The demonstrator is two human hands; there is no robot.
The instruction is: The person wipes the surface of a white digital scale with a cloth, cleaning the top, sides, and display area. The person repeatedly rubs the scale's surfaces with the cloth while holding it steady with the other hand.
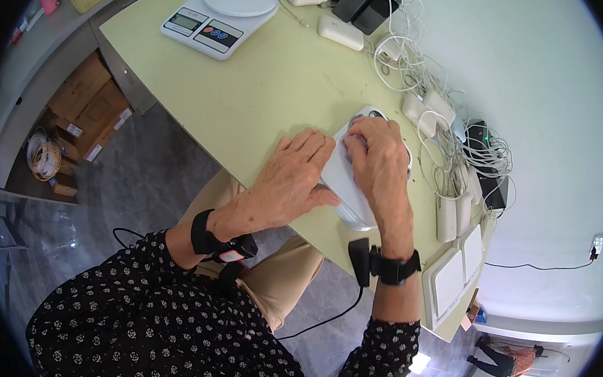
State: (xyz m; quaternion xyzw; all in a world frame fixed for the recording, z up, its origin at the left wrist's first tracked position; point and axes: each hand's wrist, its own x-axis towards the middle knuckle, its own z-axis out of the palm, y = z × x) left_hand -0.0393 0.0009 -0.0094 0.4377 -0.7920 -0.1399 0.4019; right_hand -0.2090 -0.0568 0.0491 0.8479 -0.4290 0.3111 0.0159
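A white, flat device with rounded edges point(347, 188) lies at a slant on the table in front of me; its kind is partly hidden by my hands. My left hand point(292, 166) rests along its left side, fingers stretched out and the thumb on its near edge. On its far part presses my right hand point(379, 152), fingers curled down. A bit of something greyish-blue shows under those fingers, too covered to name. Both wrists wear black straps with small devices.
A white kitchen scale point(219, 19) stands at the far left of the pale green table point(282, 73). White adapters and tangled cables point(453, 151) line the wall side. White flat panels point(454, 275) lie at the right. Cardboard boxes point(88, 104) sit below left. Another person point(514, 361) is far off.
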